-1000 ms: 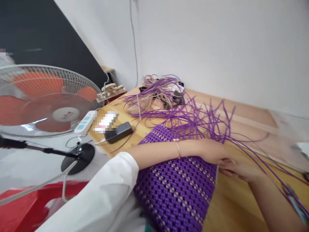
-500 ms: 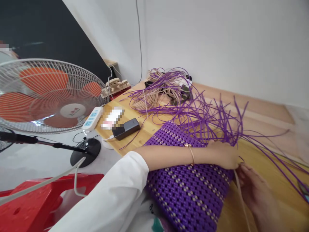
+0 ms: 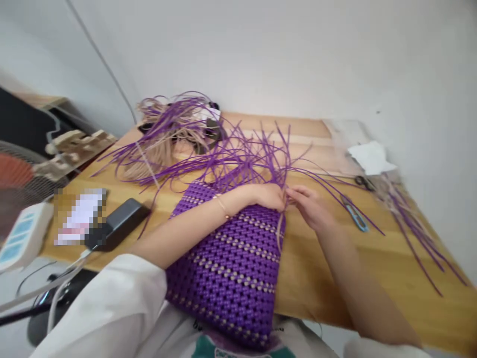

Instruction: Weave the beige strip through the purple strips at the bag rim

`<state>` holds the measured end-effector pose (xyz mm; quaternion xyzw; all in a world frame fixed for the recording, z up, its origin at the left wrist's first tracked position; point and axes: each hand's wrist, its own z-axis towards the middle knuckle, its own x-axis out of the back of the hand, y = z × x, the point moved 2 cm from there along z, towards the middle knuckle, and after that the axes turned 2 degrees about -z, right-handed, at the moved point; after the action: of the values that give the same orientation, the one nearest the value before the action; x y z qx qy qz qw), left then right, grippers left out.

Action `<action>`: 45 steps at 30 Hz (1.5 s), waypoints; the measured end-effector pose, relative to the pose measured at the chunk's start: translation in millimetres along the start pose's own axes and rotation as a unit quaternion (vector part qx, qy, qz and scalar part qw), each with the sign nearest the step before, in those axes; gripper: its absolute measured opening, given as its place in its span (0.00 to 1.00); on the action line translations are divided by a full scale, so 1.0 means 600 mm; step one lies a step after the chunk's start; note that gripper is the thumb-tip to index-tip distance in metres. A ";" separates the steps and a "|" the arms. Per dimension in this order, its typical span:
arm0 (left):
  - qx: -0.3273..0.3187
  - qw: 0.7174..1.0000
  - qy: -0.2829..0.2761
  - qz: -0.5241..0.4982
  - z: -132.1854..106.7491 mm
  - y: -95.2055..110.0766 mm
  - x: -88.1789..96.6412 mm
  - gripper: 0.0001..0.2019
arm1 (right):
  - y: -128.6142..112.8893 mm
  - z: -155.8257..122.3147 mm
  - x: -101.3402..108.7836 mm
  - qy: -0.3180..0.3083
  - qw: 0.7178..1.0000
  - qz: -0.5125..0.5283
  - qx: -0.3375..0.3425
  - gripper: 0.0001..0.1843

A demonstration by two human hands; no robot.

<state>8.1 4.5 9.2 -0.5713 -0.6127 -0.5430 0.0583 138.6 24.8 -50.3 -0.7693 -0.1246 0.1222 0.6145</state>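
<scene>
- Two-handed, worked at the upper right corner of the purple woven piece (image 3: 223, 278), seemingly for a firm hold from one side and fine fingering from the other.
- Rested the weave on the table (image 3: 316, 298), upper end toward the wall (image 3: 298, 59) and lower end past the near edge, by the shirt (image 3: 238, 343), likely for easy reach from above.
- Curled the left hand (image 3: 271, 197) closed on that corner, forearm across the weave, probably for steadiness; could not tell about any strands caught inside.
- Held the right hand (image 3: 307, 201) just beside the left, thumb and fingertips drawn together in a pinch, seemingly on the beige strand (image 3: 279, 233); too blurred for certainty.
- Let the beige strand hang from between the hands along the weave's right edge, perhaps for freedom from the purple tangle.
- Had the loose purple strands (image 3: 261, 149) fanned out beyond the upper end, presumably for open space around the fingers.
- Had the blue-handled snips (image 3: 357, 219) lying right of the right forearm, apart from the weave, probably for a short reach.
- Had the beige cord bundle (image 3: 149, 159) at the back left and the dark box (image 3: 128, 219) beyond the left forearm, both clear of the fingerwork.
</scene>
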 end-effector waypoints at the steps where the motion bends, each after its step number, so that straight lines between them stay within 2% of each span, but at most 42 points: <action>1: 0.008 1.000 -0.020 -0.012 0.001 -0.002 0.002 0.11 | -0.004 0.006 -0.001 -0.035 0.999 -0.002 -0.017 0.15; 4: 0.037 0.996 -0.026 -0.073 0.006 -0.009 0.007 0.10 | -0.014 0.023 -0.005 -0.093 0.993 0.032 -0.071 0.13; 8: 0.052 0.992 -0.031 -0.108 0.014 -0.016 0.000 0.08 | -0.014 0.030 -0.007 -0.055 0.990 0.041 -0.127 0.11; 12: 0.047 0.992 -0.014 -0.116 0.018 -0.023 -0.013 0.10 | -0.001 0.025 0.001 -0.001 0.991 0.053 -0.126 0.16; 17: 0.039 0.990 0.046 -0.126 0.017 -0.024 -0.026 0.10 | 0.010 0.023 0.002 -0.039 0.989 0.081 -0.120 0.06; 21: 0.034 0.993 0.077 -0.084 0.015 -0.021 -0.028 0.09 | -0.005 0.020 0.006 -0.058 0.988 0.134 -0.041 0.09; 25: 0.033 0.992 0.106 -0.063 0.012 -0.020 -0.026 0.09 | -0.041 0.001 0.025 0.002 0.975 0.170 0.145 0.08; 27: 0.028 0.991 0.110 -0.069 0.010 -0.020 -0.025 0.09 | -0.068 -0.015 0.036 0.042 0.959 0.124 0.250 0.09; 29: 0.012 0.990 0.115 -0.075 0.008 -0.021 -0.025 0.09 | -0.098 -0.027 0.042 0.063 0.938 0.020 0.341 0.10; 31: -0.015 0.989 0.123 -0.083 0.008 -0.022 -0.025 0.09 | -0.121 -0.027 0.044 0.060 0.906 -0.114 0.403 0.12; 33: -0.041 0.987 0.123 -0.095 0.010 -0.024 -0.025 0.09 | -0.130 -0.015 0.042 0.055 0.867 -0.249 0.429 0.14; 36: -0.054 0.986 0.115 -0.112 0.012 -0.029 -0.025 0.08 | -0.107 0.012 0.043 0.064 0.804 -0.416 0.420 0.12; 38: -0.052 0.985 0.115 -0.119 0.012 -0.030 -0.025 0.07 | -0.075 0.021 0.045 0.047 0.780 -0.479 0.400 0.13; 42: -0.030 0.986 0.133 -0.098 0.009 -0.030 -0.023 0.08 | -0.010 -0.002 0.044 -0.009 0.779 -0.527 0.340 0.13; 45: -0.031 0.987 0.138 -0.073 0.007 -0.029 -0.022 0.07 | 0.014 -0.042 0.025 0.000 0.783 -0.571 0.246 0.14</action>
<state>1.7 3.5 -11.9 -0.4462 -0.6217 -0.6381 0.0845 161.4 4.8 -53.8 -0.3802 -0.5069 -0.2244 0.7404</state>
